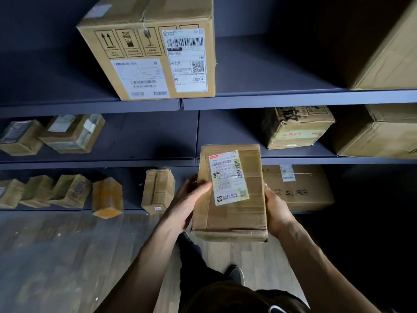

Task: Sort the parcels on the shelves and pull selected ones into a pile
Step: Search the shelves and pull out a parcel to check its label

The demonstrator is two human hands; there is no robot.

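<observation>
The left hand (191, 199) grips the left edge of the parcel (230, 193), with the thumb laid over its front face and the fingers curled behind. The right hand (276, 211) holds the right edge, palm against the side and fingers hidden behind the box. The parcel is upright in the air, label toward the person, just in front of the lower shelf (56, 210). The step looks like reading the label to decide where it goes. That calls for a steady, square hold, the thumb clear of the print, and both hands on until a spot is chosen. From the left, a row of small parcels (38, 190) leans along the lower shelf's front edge. Next come an orange parcel (107, 197) and an upright parcel (158, 190) near the left hand. A big labelled box (146, 48) sits on the top shelf (293, 102). A flat box (297, 188) fills the lower shelf behind the right hand, so that spot is likely blocked. A printed box (297, 127) stands above it.
</observation>
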